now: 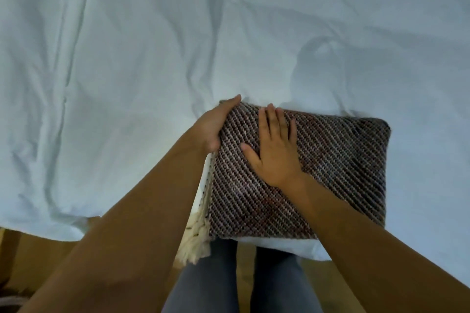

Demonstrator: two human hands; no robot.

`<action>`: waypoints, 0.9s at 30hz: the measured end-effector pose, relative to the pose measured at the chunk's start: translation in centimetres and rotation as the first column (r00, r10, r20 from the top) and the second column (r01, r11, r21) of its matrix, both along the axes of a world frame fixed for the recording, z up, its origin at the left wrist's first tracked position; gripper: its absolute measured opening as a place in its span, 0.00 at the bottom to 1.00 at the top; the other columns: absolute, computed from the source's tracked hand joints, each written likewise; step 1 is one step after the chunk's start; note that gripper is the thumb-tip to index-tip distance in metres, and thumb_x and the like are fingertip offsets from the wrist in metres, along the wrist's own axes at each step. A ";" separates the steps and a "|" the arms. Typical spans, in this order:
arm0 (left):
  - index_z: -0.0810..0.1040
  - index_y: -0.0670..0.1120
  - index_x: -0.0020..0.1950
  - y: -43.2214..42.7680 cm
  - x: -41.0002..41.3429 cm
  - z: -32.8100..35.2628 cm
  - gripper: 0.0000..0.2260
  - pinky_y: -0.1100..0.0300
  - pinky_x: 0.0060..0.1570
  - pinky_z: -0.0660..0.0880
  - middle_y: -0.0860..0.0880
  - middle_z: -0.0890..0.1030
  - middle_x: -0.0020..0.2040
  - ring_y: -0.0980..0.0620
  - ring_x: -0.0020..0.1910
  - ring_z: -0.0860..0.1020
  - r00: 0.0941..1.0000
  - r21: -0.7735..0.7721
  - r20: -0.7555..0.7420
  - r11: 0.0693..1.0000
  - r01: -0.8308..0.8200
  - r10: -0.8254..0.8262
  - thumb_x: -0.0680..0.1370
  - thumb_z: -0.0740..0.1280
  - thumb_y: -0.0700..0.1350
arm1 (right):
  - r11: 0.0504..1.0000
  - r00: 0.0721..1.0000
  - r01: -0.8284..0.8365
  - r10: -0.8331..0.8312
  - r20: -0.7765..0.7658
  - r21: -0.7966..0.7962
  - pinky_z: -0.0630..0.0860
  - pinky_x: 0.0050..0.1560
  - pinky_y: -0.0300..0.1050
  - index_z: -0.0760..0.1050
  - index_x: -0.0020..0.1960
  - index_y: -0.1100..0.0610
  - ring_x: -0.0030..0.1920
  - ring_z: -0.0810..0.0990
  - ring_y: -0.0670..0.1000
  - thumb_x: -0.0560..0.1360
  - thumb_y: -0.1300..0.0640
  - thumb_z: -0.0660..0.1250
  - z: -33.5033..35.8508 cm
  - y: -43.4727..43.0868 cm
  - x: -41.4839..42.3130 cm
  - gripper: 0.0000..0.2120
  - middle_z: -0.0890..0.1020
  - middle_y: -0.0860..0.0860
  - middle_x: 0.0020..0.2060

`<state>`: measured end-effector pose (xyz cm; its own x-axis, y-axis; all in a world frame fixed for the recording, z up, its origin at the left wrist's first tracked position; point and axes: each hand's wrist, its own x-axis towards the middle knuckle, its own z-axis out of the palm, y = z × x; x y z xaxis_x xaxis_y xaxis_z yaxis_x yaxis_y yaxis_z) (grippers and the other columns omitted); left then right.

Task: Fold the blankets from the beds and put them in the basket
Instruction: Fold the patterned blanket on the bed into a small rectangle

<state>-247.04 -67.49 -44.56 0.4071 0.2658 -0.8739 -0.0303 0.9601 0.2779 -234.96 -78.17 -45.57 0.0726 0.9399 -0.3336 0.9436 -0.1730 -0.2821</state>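
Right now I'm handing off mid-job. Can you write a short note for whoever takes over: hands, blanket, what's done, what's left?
Left hand: grips the blanket at its left edge, near the far corner.
Right hand: open, pressing flat on top of the blanket.
The blanket is folded into a compact rectangle and lies on the bed at its near edge, with the fringe hanging off the left side.
Done: this blanket looks folded.
Left: lift it and put it in the basket, which is not in view. No other blankets are in view.
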 end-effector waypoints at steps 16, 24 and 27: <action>0.73 0.41 0.64 -3.5 0.5 -4.1 0.21 0.58 0.67 0.62 0.41 0.70 0.64 0.45 0.64 0.67 0.627 0.608 -0.767 0.472 0.639 0.139 0.78 0.62 0.54 | 0.996 0.995 0.030 -0.022 0.098 -0.087 0.25 0.68 0.50 0.34 0.73 0.52 0.73 0.35 0.53 0.71 0.31 0.49 -2.3 -2.8 -2.6 0.42 0.37 0.55 0.72; 0.55 0.46 0.75 -3.8 0.3 -5.3 0.26 0.58 0.61 0.65 0.41 0.68 0.63 0.44 0.60 0.71 0.645 0.588 -0.764 0.408 0.698 -0.001 0.80 0.57 0.52 | 0.999 0.996 0.034 -0.031 0.079 -0.032 0.38 0.72 0.56 0.48 0.75 0.56 0.74 0.46 0.56 0.73 0.35 0.53 -2.5 -2.9 -2.6 0.39 0.52 0.59 0.75; 0.54 0.51 0.75 -3.3 0.1 -6.0 0.23 0.59 0.57 0.63 0.43 0.68 0.63 0.44 0.60 0.71 0.632 0.557 -0.774 0.445 0.701 -0.026 0.81 0.52 0.53 | 1.000 0.995 0.030 -0.030 0.094 0.003 0.40 0.71 0.56 0.51 0.75 0.55 0.74 0.55 0.58 0.74 0.38 0.50 -2.6 -3.5 -1.0 0.35 0.55 0.57 0.74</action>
